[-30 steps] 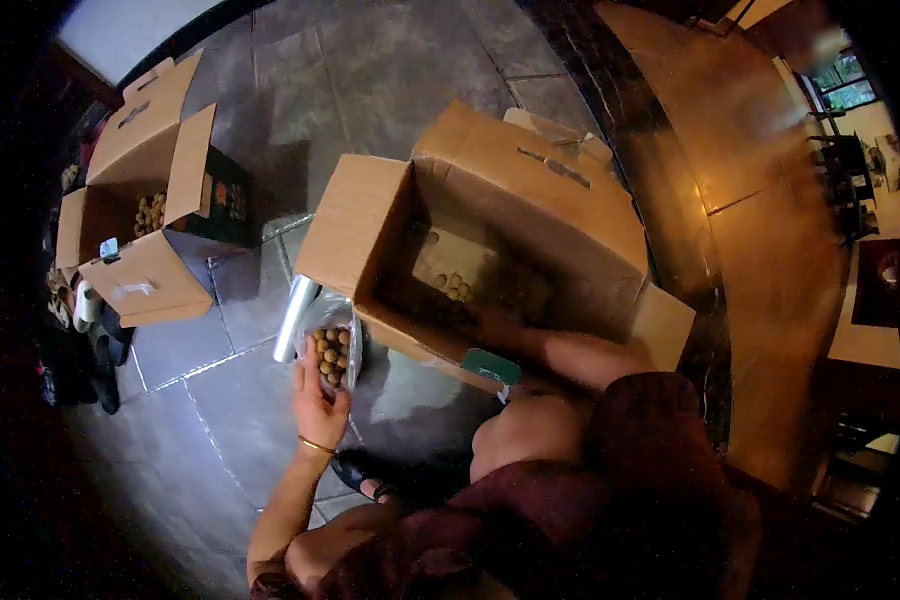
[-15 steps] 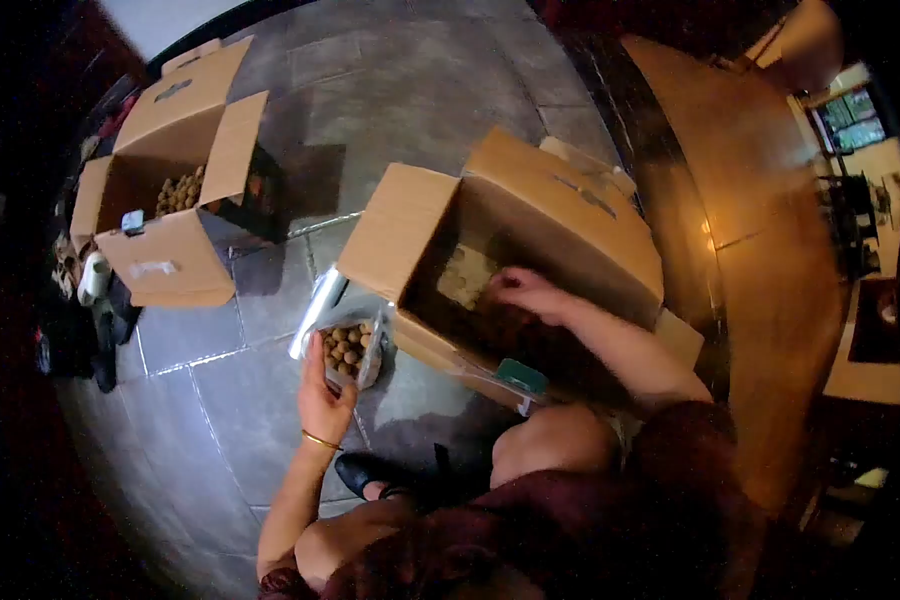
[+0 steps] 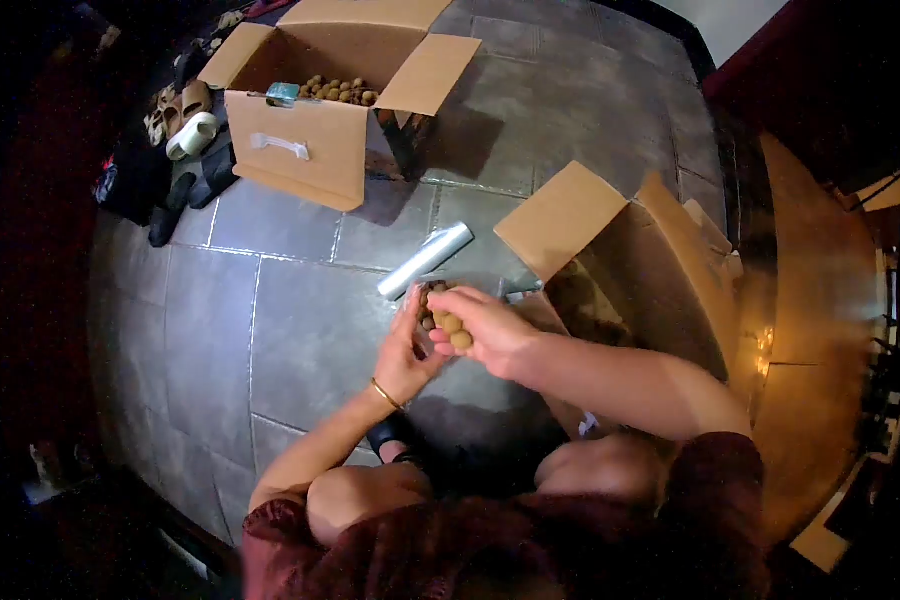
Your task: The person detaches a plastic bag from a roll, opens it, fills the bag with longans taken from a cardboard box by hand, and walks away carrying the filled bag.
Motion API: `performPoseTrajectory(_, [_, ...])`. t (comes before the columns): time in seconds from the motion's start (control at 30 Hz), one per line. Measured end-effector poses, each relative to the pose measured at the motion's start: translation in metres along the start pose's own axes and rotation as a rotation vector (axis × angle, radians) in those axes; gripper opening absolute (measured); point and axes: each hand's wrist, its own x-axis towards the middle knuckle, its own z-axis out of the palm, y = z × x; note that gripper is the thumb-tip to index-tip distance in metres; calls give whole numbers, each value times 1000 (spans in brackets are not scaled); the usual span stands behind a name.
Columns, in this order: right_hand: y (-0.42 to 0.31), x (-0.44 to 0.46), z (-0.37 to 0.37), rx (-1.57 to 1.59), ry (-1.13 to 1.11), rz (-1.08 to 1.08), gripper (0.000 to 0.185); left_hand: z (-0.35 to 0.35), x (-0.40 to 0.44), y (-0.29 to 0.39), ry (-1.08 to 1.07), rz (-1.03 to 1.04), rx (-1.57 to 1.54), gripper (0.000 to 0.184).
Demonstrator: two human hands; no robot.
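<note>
Grey tiles (image 3: pixel 210 340) are stretching before us, where a far carton (image 3: pixel 320 150) is standing beside scattered shoes (image 3: pixel 192 135). With our right hand (image 3: pixel 492 332) curled, we are holding several round brown fruits (image 3: pixel 455 326) close against our left hand (image 3: pixel 400 355). Its thumb and fingers are standing apart around darker fruits (image 3: pixel 428 322); whether it is gripping them, we cannot tell. Beyond, a silver roll (image 3: pixel 425 262) is lying near an open box (image 3: pixel 565 220).
</note>
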Motion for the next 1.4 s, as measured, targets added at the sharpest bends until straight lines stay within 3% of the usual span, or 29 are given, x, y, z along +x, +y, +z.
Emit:
performPoseTrajectory(0.1, [35, 44, -7, -69, 164, -112, 22, -1, -8, 2, 16, -7, 23, 95])
performPoseTrajectory(0.23, [52, 75, -21, -132, 53, -37, 26, -3, -14, 5, -23, -173, -196, 95])
performPoseTrajectory(0.37, [-4, -28, -7, -96, -26, -60, 23, -1, -12, -3, -10, -171, -240, 94])
performPoseTrajectory(0.43, [-53, -85, -26, -275, -230, -138, 21, 2, -13, -17, 52, 11, -92, 92])
performPoseTrajectory(0.47, [-74, -106, -42, -377, -131, -185, 19, 7, -12, -18, 76, 36, -139, 90])
performPoseTrajectory(0.53, [-86, -121, -102, -566, 132, -514, 24, 13, -8, -12, 112, 41, -237, 85])
performPoseTrajectory(0.6, [-77, -98, -163, -632, 340, -397, 25, 13, -4, -2, 62, -44, -218, 84])
performPoseTrajectory(0.67, [-42, -53, -217, -1352, 473, -523, 22, 19, -3, 2, 42, -36, -188, 83])
performPoseTrajectory(0.73, [-6, 4, -248, -1596, 655, -330, 27, 21, 0, 12, 13, -94, -193, 79])
performPoseTrajectory(0.77, [12, 49, -263, -1351, 734, -427, 26, 22, 3, 15, -14, -140, -264, 80])
performPoseTrajectory(0.83, [21, 86, -264, -1433, 732, -472, 24, 27, 0, 4, 33, -93, -246, 83])
performPoseTrajectory(0.9, [11, 88, -256, -2091, 525, -341, 22, 28, -3, -2, 52, -136, -242, 84])
performPoseTrajectory(1.0, [24, 118, -267, -2051, 588, -228, 22, 30, -9, -12, 84, -118, -284, 85])
performPoseTrajectory(1.03, [28, 122, -285, -2102, 517, -302, 22, 29, -8, -13, 70, -95, -263, 84])
performPoseTrajectory(1.1, [39, 131, -284, -1997, 801, -384, 23, 31, -6, -15, 55, -92, -254, 83])
performPoseTrajectory(1.17, [49, 127, -282, -1845, 850, -450, 25, 32, -4, -17, 48, -69, -221, 82])
performPoseTrajectory(1.23, [37, 92, -259, -1661, 681, -504, 27, 35, -3, -18, 38, -70, -211, 82])
performPoseTrajectory(1.33, [72, 99, -259, -1689, 620, -690, 20, 38, -2, -15, -1, -72, -219, 74])
performPoseTrajectory(1.4, [67, 91, -244, -1712, 477, -548, 19, 39, 2, -8, -38, -103, -218, 70])
